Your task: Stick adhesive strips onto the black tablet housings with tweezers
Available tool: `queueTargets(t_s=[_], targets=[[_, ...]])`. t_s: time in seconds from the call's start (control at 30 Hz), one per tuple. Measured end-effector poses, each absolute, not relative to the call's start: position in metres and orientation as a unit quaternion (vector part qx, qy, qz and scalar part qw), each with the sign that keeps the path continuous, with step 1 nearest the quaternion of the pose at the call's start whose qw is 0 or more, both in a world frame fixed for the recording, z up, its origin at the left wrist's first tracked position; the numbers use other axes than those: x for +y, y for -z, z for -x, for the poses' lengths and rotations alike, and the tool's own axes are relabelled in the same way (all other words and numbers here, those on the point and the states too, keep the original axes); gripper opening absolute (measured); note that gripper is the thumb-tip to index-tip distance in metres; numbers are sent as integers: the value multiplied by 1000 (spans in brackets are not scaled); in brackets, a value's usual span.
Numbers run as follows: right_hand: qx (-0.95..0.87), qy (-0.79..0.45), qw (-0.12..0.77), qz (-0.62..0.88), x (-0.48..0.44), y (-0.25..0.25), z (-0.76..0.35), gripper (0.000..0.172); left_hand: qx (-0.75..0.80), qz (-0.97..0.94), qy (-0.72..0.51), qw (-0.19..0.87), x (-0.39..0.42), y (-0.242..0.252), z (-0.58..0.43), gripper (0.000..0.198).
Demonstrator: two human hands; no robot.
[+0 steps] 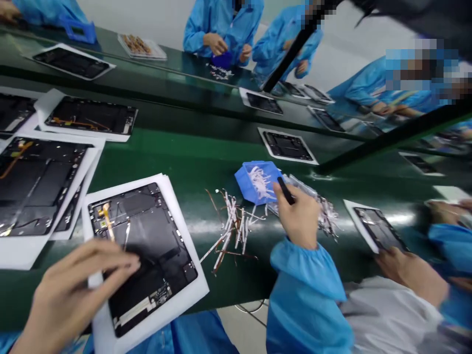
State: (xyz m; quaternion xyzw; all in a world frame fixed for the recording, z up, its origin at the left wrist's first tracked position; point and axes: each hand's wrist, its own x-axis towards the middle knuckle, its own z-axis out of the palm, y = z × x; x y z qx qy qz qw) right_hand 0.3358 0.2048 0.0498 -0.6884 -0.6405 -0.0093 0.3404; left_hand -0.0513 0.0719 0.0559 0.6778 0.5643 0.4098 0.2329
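An opened black tablet shell (147, 246) lies on a white sheet (191, 290) in front of me on the green belt. My left hand (73, 290) rests on its near left corner, fingers stretched out and holding nothing. My right hand (298, 216), in a blue sleeve, is closed on a thin black tool (285, 190). The tool's tip points at a small blue tray (247, 184) holding white strips. Loose white and brown strips (232, 226) are scattered on the belt between the tablet and my right hand.
More open tablet shells (37, 182) on white sheets lie to the left and along the belt (191, 157). A co-worker's hand (409, 270) holds another tablet (379, 228) at the right. Several people in blue coats work at the far side.
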Motion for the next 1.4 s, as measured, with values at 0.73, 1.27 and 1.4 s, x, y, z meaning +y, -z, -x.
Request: queueTargets(t_s=[0.73,1.27,1.4], targets=[[-851,-170,229,442,96,13,-200,34,606,-701,-276,256,153,-16,57,6],[-851,-184,234,432,95,19,-203,41,610,-719,-253,216,153,-15,57,6],[-854,-179,233,429,97,17,-202,40,611,-720,-252,212,153,-15,57,6]])
